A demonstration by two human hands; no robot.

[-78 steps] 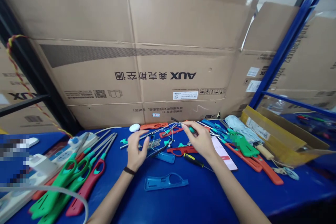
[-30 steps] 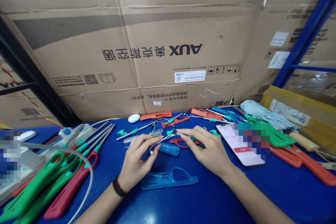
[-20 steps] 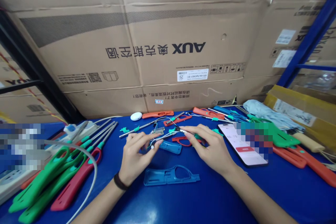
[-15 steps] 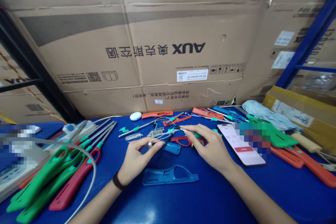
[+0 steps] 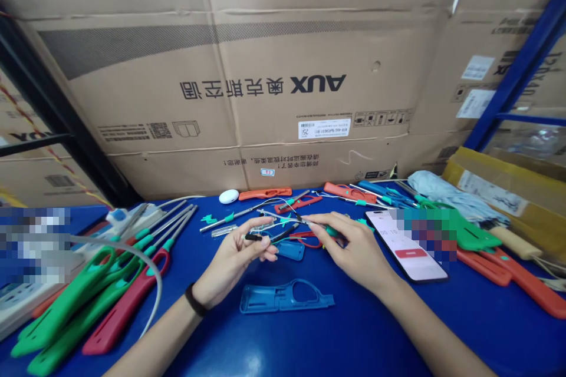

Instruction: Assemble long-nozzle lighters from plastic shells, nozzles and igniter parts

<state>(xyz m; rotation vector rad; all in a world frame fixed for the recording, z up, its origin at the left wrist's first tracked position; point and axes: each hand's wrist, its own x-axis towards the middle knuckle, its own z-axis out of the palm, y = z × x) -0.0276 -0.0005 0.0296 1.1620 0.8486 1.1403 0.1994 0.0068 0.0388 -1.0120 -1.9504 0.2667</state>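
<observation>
My left hand [image 5: 232,259] is closed in a pinch on a small black cylindrical part [image 5: 253,237]. Across from it, my right hand [image 5: 356,244] pinches the end of a thin white wire [image 5: 285,222] near a small dark piece. A dark green rod-like item [image 5: 335,233] lies under the right palm; whether that hand grips it I cannot tell. Below both hands lies an open blue lighter shell half [image 5: 276,304]. Another blue shell piece [image 5: 292,250] rests between the hands, beside a red-orange trigger-like part [image 5: 308,240].
Several green and red long-neck lighters [image 5: 126,300] lie at left near a white power strip [image 5: 17,300]. A phone [image 5: 404,247] lies right of my hand, with orange shells [image 5: 526,277] beyond. Metal tubes [image 5: 221,221] and an orange shell [image 5: 265,193] lie before the cardboard wall [image 5: 265,41].
My left hand has turned and its fingers have shifted, bringing the black part into view where a white tip showed before. The right hand stays nearly in place, still pinching the wire.
</observation>
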